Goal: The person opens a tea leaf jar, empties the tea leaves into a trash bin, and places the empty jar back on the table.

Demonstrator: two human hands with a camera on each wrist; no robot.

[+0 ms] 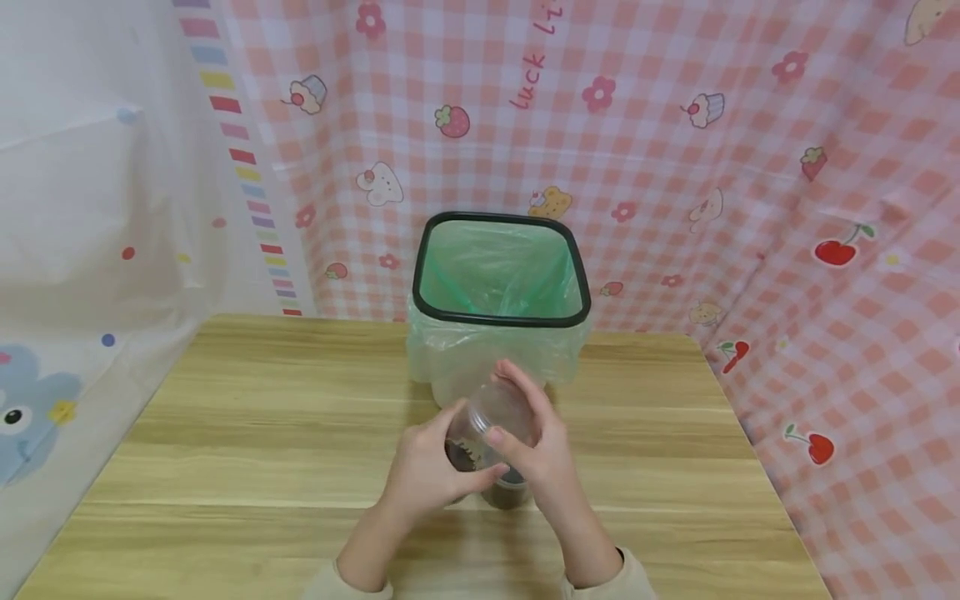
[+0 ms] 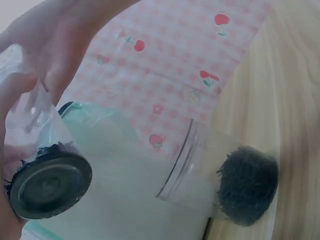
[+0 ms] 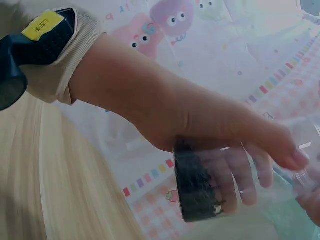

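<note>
My left hand (image 1: 427,467) curls round a clear jar (image 1: 465,437) held tilted over the table, with dark thin shreds at its base end. My right hand (image 1: 543,442) grips the clear, ridged top end of this same jar, thumb on the near side and fingers on the far side. The left wrist view shows the held jar's base (image 2: 50,185) from below. A second clear jar (image 2: 200,165) stands on the table just under the hands, uncovered at its threaded mouth, with dark shreds (image 2: 247,187) in its bottom. The hands hide much of it in the head view.
Behind the hands stands a bin with a black rim (image 1: 502,320), lined with a pale green plastic bag (image 1: 442,346). The wooden table (image 1: 285,417) runs back to a pink checked cloth (image 1: 495,158). White cloth (image 1: 75,208) hangs at the left.
</note>
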